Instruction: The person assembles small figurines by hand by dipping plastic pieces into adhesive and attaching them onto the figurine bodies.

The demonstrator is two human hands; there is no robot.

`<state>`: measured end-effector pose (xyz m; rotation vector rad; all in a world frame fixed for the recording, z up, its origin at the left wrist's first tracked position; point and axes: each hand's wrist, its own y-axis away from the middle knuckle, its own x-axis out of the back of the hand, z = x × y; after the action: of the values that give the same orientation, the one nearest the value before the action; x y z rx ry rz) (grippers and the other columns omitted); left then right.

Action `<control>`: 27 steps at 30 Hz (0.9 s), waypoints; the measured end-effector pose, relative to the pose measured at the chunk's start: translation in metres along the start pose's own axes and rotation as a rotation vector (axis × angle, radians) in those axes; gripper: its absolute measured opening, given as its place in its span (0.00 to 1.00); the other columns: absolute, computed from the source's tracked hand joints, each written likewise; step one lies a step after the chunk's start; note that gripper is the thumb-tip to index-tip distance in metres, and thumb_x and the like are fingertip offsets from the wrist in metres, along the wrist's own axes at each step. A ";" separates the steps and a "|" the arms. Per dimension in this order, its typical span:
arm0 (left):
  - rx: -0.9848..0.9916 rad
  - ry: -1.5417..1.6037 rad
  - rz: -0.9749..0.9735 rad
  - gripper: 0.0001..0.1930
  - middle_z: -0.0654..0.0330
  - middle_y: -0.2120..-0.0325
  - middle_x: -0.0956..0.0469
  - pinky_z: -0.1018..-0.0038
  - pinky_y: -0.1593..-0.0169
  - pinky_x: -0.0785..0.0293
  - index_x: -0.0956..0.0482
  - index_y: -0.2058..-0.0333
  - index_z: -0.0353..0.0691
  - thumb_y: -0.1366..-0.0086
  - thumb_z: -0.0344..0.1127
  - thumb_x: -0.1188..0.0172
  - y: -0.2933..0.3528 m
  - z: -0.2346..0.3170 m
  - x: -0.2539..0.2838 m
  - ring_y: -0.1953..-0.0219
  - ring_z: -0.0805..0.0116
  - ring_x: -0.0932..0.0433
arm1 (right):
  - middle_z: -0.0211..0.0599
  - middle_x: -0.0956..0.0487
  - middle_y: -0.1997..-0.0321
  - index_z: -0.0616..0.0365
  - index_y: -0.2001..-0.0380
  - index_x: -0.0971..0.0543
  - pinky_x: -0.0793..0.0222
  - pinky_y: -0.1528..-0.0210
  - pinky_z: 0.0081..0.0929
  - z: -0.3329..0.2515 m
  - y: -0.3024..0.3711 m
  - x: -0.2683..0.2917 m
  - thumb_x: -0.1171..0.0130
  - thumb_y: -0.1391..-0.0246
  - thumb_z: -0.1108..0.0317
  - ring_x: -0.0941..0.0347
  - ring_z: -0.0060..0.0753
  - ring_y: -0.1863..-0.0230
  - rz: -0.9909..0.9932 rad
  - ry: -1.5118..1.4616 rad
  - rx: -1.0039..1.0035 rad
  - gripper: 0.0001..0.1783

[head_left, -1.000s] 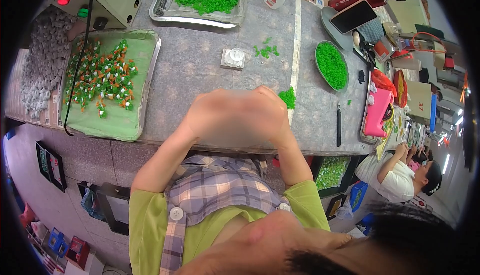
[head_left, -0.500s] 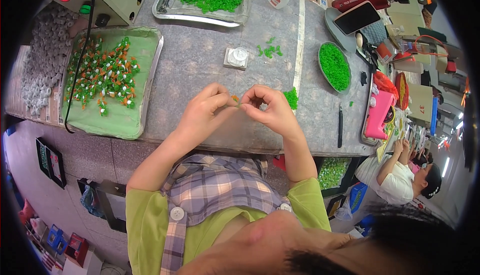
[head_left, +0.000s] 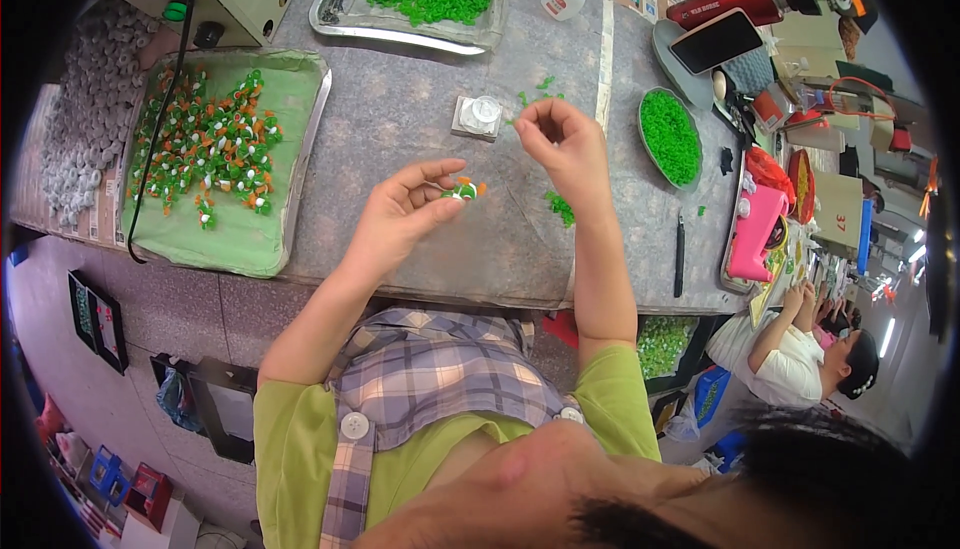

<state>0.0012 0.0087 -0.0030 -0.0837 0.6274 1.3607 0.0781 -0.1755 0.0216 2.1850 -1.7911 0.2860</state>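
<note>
Over the near middle of the table, my left hand (head_left: 395, 217) pinches a small green, white and orange plastic figure (head_left: 466, 191) between thumb and fingertips. My right hand (head_left: 565, 154) is farther off and closed in a pinch, with a tiny green plastic piece (head_left: 511, 122) showing at its fingertips. Just left of that piece, a small round white dish (head_left: 484, 109) rests on a pale square block. Several loose green pieces (head_left: 546, 82) lie behind my right hand, and another little green pile (head_left: 560, 209) lies beside my right wrist.
At left is a green-lined tray (head_left: 290, 164) of finished-looking small figures, with a black cable (head_left: 160, 119) hanging over it. A metal tray (head_left: 400, 39) of green pieces stands at the back. Rightward are an oval dish (head_left: 643, 134) of green pieces, a black pen-like tool (head_left: 680, 259) and a phone (head_left: 716, 41).
My hands have come apart. The right has moved away and up toward the white dish, while the left stays near its place with the small figure now plainly visible.
</note>
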 end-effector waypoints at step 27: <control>-0.021 0.185 -0.022 0.15 0.62 0.68 0.27 0.81 0.62 0.29 0.31 0.60 0.35 0.47 0.26 0.42 0.003 -0.001 0.000 0.67 0.77 0.28 | 0.28 0.29 0.77 0.62 0.77 0.27 0.40 0.73 0.14 -0.012 0.048 -0.022 0.41 0.60 0.75 0.36 0.16 0.76 -0.077 -0.152 0.152 0.05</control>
<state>-0.0014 0.0092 -0.0029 -0.2348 0.7648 1.3483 0.0266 -0.1594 0.0299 2.4347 -1.8114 0.2523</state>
